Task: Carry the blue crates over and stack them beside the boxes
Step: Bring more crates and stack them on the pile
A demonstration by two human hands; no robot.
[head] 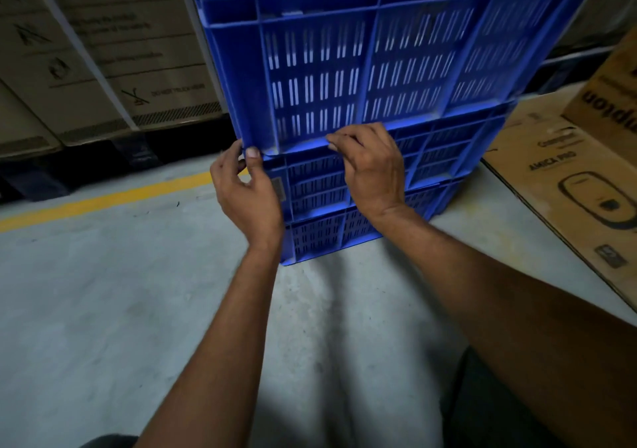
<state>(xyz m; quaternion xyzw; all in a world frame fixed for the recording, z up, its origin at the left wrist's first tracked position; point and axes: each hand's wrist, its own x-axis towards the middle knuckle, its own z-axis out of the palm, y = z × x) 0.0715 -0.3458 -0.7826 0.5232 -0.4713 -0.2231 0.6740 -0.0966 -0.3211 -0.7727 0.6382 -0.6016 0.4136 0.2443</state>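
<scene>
Grey concrete floor (103,292) under me, scuffed and dull. A yellow line (103,203) is painted across its left side. The blue crates (324,237) stand stacked straight on the concrete ahead. A cardboard box (551,179) lies near their right, a strip of floor between. At far left, cartons (103,68) sit on a dark base (103,161).

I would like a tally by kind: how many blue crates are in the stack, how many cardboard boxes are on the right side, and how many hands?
Blue crates: 3
Cardboard boxes: 2
Hands (left hand, right hand): 2
Total: 7
</scene>
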